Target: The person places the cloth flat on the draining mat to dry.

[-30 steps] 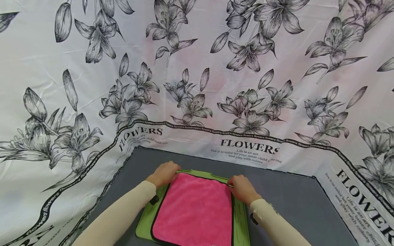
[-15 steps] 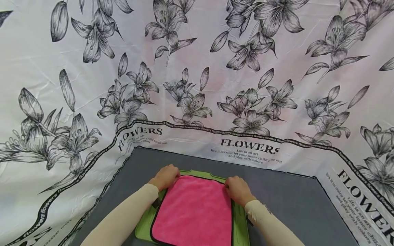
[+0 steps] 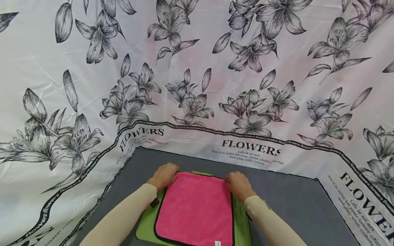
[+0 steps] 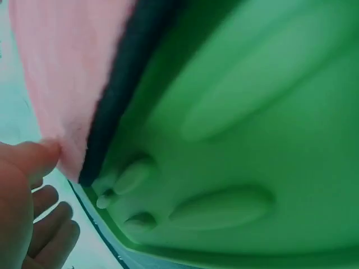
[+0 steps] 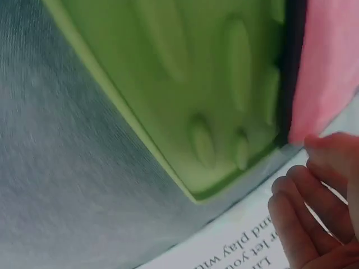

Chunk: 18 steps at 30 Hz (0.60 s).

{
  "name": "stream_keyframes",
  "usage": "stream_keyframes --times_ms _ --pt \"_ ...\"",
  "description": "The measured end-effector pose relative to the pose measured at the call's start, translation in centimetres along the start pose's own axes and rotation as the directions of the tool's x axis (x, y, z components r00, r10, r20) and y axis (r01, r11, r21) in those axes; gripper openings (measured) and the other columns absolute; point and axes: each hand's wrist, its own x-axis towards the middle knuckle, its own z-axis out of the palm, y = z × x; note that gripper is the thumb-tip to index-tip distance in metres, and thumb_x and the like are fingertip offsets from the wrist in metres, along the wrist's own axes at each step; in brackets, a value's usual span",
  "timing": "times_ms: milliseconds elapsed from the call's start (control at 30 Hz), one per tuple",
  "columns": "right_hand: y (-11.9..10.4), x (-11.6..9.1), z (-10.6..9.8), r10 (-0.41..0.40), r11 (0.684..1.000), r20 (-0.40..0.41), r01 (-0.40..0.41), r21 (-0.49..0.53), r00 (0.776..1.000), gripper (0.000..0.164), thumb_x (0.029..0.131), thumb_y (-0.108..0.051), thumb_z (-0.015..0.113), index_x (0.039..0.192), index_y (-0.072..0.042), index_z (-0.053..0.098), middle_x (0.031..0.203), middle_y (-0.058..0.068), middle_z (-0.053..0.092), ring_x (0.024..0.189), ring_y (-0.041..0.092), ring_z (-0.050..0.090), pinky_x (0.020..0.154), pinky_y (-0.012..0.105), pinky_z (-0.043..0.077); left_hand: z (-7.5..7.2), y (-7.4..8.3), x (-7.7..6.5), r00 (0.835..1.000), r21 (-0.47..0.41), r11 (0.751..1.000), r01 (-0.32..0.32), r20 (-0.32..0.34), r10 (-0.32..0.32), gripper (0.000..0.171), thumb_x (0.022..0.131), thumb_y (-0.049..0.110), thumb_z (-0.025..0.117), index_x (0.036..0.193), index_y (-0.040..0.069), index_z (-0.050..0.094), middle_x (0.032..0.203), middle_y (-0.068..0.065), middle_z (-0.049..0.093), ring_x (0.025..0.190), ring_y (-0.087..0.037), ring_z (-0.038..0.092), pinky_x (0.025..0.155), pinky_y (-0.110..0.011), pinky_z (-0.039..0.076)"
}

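A pink cloth (image 3: 197,208) with black edging and a small white tag lies over a green ridged tray (image 3: 147,222). My left hand (image 3: 165,175) pinches the cloth's far left corner; in the left wrist view the thumb presses on the pink fabric (image 4: 67,84) at its corner. On the other side, my right hand (image 3: 240,185) pinches the far right corner, its thumb on the cloth in the right wrist view. Both corners sit at the tray's far rim, and the fabric is stretched flat between the hands. The tray's side strips with raised oval bumps show beyond the black edging.
The tray rests on a dark grey table (image 3: 292,205). Behind and at both sides hangs a white curtain (image 3: 191,82) printed with grey lilies and lettering, meeting the table along its edges.
The cloth's far edge has shifted away from me and now covers more of the tray's far rim. The white tag at its near edge has come into view. Both hands still pinch the corners.
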Motion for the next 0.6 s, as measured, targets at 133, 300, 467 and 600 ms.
stream_keyframes --times_ms 133,300,467,600 --pt "0.0 -0.6 1.3 0.012 1.0 0.036 -0.012 -0.008 0.999 0.032 0.09 -0.011 0.069 0.061 -0.021 0.063 0.057 -0.005 0.054 0.053 0.015 0.052 0.049 0.034 0.043 0.4 0.3 -0.4 0.996 0.017 0.998 -0.055 0.069 0.053 0.015 0.096 0.02 0.068 0.108 0.015 0.076 0.118 -0.004 0.071 0.111 -0.026 0.066 0.091 -0.044 0.056" --pt "0.0 -1.0 2.0 -0.002 0.999 0.029 0.003 -0.04 1.0 0.032 0.091 -0.012 0.067 0.061 -0.02 0.061 0.058 -0.002 0.056 0.054 0.019 0.056 0.05 0.037 0.046 0.9 0.5 -0.6 0.989 0.038 0.996 -0.081 0.125 0.076 0.019 0.101 0.022 0.061 0.112 0.017 0.076 0.123 -0.006 0.069 0.114 -0.026 0.065 0.092 -0.045 0.055" --pt "0.0 -0.9 1.6 -0.003 1.0 0.038 0.004 -0.024 0.999 0.031 0.092 -0.013 0.066 0.062 -0.021 0.061 0.059 -0.001 0.057 0.056 0.021 0.058 0.052 0.04 0.048 1.2 0.1 -0.3 0.99 0.059 0.995 -0.084 0.122 0.077 0.024 0.1 0.024 0.062 0.117 0.012 0.073 0.131 -0.008 0.066 0.127 -0.028 0.059 0.104 -0.044 0.05" --pt "0.6 -1.1 1.1 -0.028 0.999 0.048 0.027 0.018 0.998 0.036 0.094 -0.016 0.065 0.06 -0.025 0.057 0.056 -0.009 0.05 0.055 0.012 0.051 0.055 0.034 0.044 0.6 -0.8 -0.6 0.991 0.032 0.996 -0.079 0.111 0.075 0.031 0.1 0.027 0.062 0.123 0.008 0.07 0.135 -0.01 0.064 0.134 -0.029 0.054 0.111 -0.042 0.044"
